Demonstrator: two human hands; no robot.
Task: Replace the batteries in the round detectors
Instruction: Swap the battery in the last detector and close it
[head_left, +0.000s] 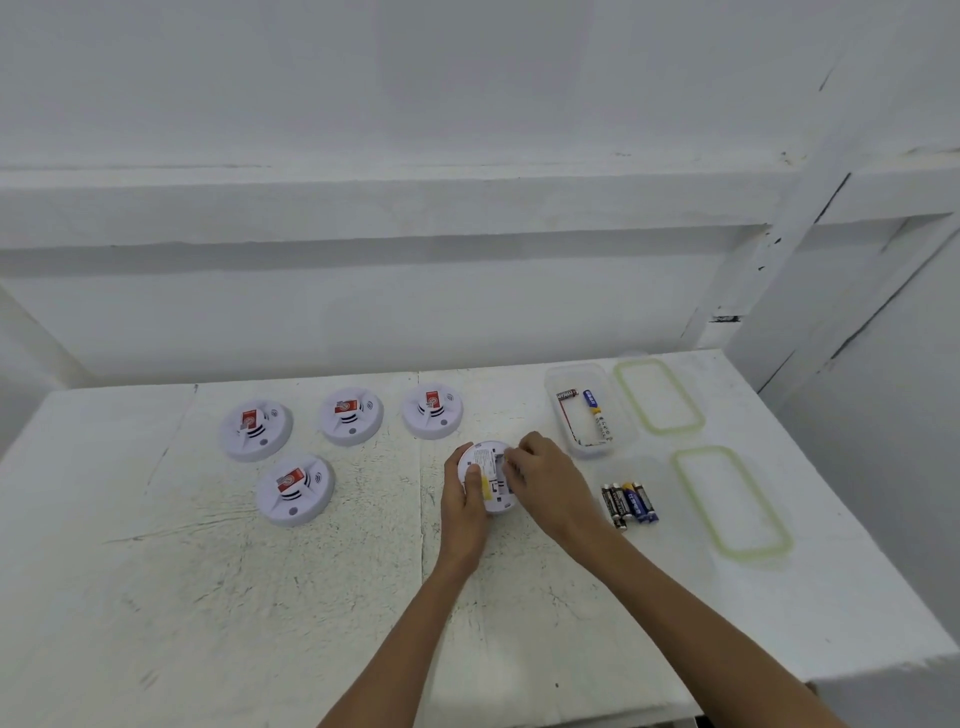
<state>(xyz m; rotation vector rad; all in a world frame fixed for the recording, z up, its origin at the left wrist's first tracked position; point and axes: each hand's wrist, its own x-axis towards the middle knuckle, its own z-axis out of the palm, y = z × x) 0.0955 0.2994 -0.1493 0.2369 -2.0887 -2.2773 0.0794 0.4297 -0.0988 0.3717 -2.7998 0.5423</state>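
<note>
Detector (485, 470) lies back-up mid counter (208, 597); left hand (464, 506) grips its rim, right hand (548, 480) at batt. bay, fingers curled, can't tell if pinching. Keep left firm, check polarity; loose batteries (629, 503) just right.

Worn white tabletop (260, 597), paint scuffed, cracked and speckled dark; seam front to back near centre. Clear rectangular plastic tub (571, 371) at far right of top, uncovered. Just beside it to the right, clear rectangular lid with pale green seal rim (658, 397), lying flat. Second lid of same kind (732, 501) nearer the front, also flat, apart from first. Behind, white painted wall with horizontal ledges (467, 208); slanted white beam (779, 249) at right.
</note>
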